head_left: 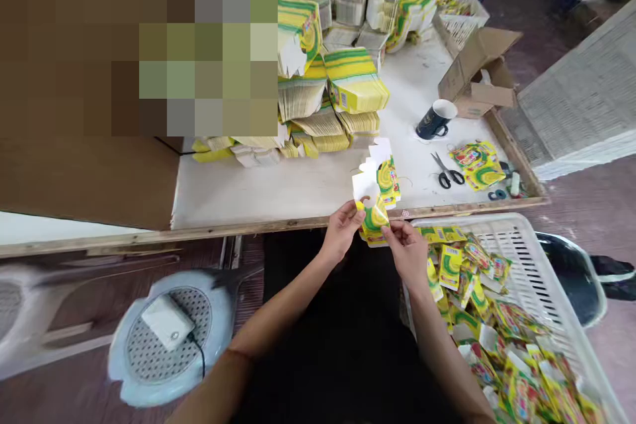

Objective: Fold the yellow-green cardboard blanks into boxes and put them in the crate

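From my end: printed carton (373, 217) is in both hands, at the desk (228, 189) front edge, roughly over the lap, white flaps up and away from the body.

Handling, my read: very light thin card, stiff in plane, folds easily. The face shows a sheen, so I'd expect it a bit slick. Not fragile, but creases and crushed flaps are the risk. I'd take it by the side edges and lower corner, light pinch, off the white flaps.

Left hand (342, 228) pinches the left edge, thumb on the front, other fingers curled and partly hidden. Right hand (405, 248) grips the lower right corner between thumb and fingers. Neither is free. Can't tell how hard they press.

Forearms enter from the bottom of frame and converge; left slants up-right, right slants up-left past the white basket (521, 258). Hands near each other, carton spanning between.

Second carton (387, 175) sits just beyond on the desk; overlap hides whether they touch. Stacked cartons (355, 79) further back.
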Available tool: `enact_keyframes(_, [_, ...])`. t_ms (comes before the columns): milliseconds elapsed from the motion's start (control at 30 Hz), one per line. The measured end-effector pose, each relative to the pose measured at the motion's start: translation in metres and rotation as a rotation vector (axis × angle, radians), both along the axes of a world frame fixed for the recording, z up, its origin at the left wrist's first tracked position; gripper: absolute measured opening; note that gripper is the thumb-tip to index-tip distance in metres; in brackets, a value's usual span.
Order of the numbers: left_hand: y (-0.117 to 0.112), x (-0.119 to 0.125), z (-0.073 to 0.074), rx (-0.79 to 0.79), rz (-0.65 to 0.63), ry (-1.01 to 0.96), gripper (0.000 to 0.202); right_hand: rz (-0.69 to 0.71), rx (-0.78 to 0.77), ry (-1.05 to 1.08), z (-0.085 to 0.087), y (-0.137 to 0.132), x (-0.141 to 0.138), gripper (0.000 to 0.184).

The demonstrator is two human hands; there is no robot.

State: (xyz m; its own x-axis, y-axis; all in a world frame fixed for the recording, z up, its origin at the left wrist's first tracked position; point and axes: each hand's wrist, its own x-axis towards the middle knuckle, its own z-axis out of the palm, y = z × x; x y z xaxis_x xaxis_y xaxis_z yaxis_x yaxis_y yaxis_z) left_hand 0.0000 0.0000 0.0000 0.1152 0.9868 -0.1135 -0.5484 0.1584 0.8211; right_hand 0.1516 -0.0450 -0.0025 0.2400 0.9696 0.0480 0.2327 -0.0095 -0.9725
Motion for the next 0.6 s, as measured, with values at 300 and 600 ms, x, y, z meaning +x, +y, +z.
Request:
enact_keyframes(300, [-0.008,-0.001,0.0,0.029,-0.079,0.033,0.048,-0.006,0.073,-0.049,0.007,0.004,0.002,0.03])
enact_keyframes(600, [-0.016,-0.002,-0.005,0.028,-0.034,0.193,0.063,-0.052,0.029,0.001,-0.001,0.002,-0.001,0.03])
